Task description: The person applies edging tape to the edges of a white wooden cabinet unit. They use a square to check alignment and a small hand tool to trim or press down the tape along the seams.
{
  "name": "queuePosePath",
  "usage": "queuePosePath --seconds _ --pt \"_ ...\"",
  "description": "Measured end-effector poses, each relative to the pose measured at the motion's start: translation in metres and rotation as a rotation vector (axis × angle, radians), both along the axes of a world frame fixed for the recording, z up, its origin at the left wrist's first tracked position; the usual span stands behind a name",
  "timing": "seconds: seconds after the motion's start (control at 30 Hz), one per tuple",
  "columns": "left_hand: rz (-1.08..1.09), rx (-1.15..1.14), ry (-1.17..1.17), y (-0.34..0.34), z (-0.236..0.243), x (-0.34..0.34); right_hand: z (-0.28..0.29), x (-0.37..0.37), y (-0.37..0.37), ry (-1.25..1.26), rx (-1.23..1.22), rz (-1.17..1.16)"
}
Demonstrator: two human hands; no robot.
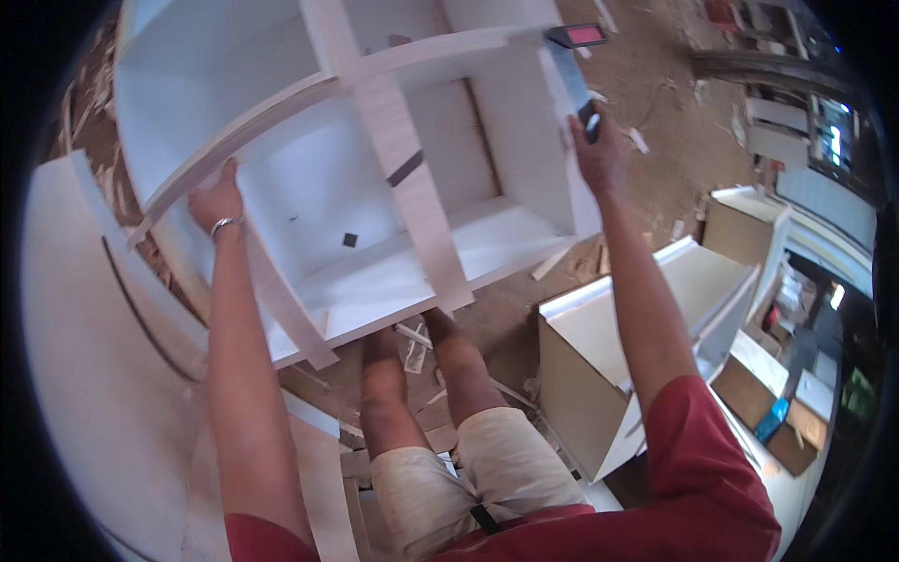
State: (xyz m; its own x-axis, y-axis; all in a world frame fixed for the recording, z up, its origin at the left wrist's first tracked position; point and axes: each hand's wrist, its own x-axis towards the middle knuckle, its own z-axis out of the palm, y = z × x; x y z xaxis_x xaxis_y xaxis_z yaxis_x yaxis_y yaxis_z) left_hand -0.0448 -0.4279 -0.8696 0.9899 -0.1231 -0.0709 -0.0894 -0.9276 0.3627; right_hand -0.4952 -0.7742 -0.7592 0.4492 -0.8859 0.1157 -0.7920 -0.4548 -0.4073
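Head view. The cabinet [548, 155], an open white carcass with pale wooden framing, stands directly before the person and reaches past both hands. A middle upright [431, 234] runs down its front and bears a dark bar-shaped mark [405, 169]. A cross rail [253, 126] crosses the cabinet's left half. A dark square [349, 240] shows on the white surface inside the cabinet.

The left hand [217, 199] is at the cabinet's left half, where the left upright [281, 290] meets the cross rail. Its thumb is raised and its fingers are partly hidden; whether they pinch the wood cannot be told. A bracelet [227, 223] encircles the wrist.

The right hand [602, 157] is at the cabinet's right edge, fingers curled around the dark grip of a tool [588, 120]. A pale blurred section extends from the grip to a dark end with a red face. The tool type cannot be determined.

A large pale panel [103, 393] with a dark slot stands left of the cabinet. A beige box [576, 384] stands to the cabinet's right, nearer the person. The brown floor [646, 70] beyond the cabinet's right side carries scraps. The person's legs [384, 384] reach the cabinet's near edge.
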Motion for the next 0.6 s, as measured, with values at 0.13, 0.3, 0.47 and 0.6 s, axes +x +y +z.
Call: queuePosePath --seconds 0.13,0.3,0.47,0.6 --pt "0.066 0.025 -0.105 -0.011 -0.011 -0.003 -0.041 -0.024 -0.031 0.080 0.144 -0.055" --pt "0.167 -0.076 -0.059 -0.024 0.021 -0.032 -0.048 -0.031 -0.028 0.173 -0.010 -0.073" --pt "0.181 -0.072 -0.037 -0.024 0.034 -0.034 -0.029 -0.020 -0.026 0.239 0.076 0.031" --pt "0.199 -0.094 -0.077 -0.024 0.030 -0.032 -0.011 0.012 0.000 0.108 -0.152 0.182"
